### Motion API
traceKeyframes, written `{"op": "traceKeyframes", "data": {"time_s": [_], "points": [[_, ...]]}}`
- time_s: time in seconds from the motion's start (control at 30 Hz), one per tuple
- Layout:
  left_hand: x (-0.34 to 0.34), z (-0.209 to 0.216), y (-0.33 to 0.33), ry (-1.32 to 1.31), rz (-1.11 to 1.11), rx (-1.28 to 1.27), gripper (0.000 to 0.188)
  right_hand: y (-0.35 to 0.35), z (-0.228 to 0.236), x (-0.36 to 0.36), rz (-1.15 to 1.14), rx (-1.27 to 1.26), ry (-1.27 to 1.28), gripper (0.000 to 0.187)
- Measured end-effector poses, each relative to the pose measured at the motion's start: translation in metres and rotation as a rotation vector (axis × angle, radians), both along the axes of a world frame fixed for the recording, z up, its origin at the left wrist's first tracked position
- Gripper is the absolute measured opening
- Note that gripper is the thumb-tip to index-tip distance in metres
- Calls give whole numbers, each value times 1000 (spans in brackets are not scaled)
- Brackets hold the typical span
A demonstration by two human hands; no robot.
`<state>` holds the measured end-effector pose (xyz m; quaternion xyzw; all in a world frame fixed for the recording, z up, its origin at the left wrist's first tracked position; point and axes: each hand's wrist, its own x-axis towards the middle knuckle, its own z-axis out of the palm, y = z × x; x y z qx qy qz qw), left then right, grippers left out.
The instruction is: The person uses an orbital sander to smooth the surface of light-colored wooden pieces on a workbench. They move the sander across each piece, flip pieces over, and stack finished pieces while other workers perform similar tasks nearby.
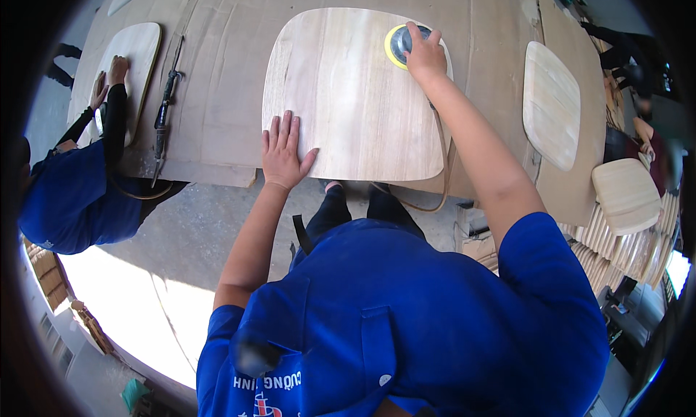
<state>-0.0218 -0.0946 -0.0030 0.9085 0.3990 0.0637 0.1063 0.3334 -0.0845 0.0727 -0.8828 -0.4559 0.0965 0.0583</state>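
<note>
Pale wood makes up the seat panel (348,98), a rounded-corner board with light grain streaks running along its length, lying flat on the brown cardboard-covered table (217,127) right in front of the person. On its far right corner sits a round sander (401,44) with a yellow pad rim and a grey-blue body. The right hand (424,55) is closed over the top of the sander, fingers wrapped down around it, the arm stretched out nearly straight from the shoulder. A tan hose (444,163) hangs from under that forearm and loops below the table edge. The left hand (284,152) lies open and flat on the near left corner of the panel, fingers spread and pointing away, thumb out to the side, gripping nothing. At the left a co-worker in blue rests both hands on another pale panel (134,62), with a long dark tool (165,105) lying beside it. More pale seat panels lie and stack at the right.
</note>
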Motion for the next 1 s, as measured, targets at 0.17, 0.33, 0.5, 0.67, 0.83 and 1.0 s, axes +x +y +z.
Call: {"op": "traceKeyframes", "data": {"time_s": [0.17, 0.33, 0.5, 0.67, 0.83, 1.0], "points": [[0, 2, 1, -24, 3, -18, 82, -59, -6, -50, 146, -57, 136, 60], [0, 2, 1, -32, 4, -27, 84, -108, 1, -91, 515, -147, 214, 64], [-1, 1, 1, -83, 23, -22, 86, 5, -3, -62, 198, -59, 147, 60], [-3, -3, 1, -111, 4, -6, 92, 78, 4, -65, -39, -34, 80, 62], [-7, -13, 0, -245, 62, 24, 96, 25, -11, -153, 362, -15, 188, 59], [-9, -18, -1, -264, 48, 107, 96, 29, -10, -173, 524, -6, 230, 58]]}}
